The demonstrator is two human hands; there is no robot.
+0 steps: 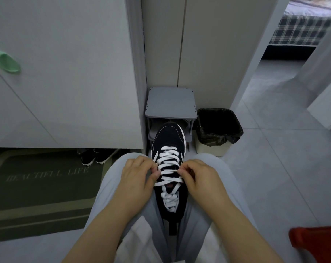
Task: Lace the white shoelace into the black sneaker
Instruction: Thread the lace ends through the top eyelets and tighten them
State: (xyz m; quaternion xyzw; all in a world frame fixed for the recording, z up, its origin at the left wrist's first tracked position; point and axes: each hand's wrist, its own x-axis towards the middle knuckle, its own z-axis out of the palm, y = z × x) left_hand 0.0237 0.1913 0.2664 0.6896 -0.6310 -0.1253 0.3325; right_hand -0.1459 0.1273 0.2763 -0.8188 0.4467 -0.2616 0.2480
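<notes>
- Tall white cabinet door on the left, with a mint-green oval handle.
- Small grey plastic shelf rack straight ahead, black-lined waste bin just beside it.
- Dark green doormat lies on the pale grey tiled floor.
- Plaid-covered bed shows through the doorway.

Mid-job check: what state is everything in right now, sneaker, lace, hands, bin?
black sneaker: lies between the knees, toe pointing away, laced over most rows.
white shoelace: crossed over the tongue, loose ends bunched near the collar.
left hand: pinches the lace at the sneaker's left side.
right hand: pinches the lace at its right side.
waste bin: open, lined with a black bag.
</notes>
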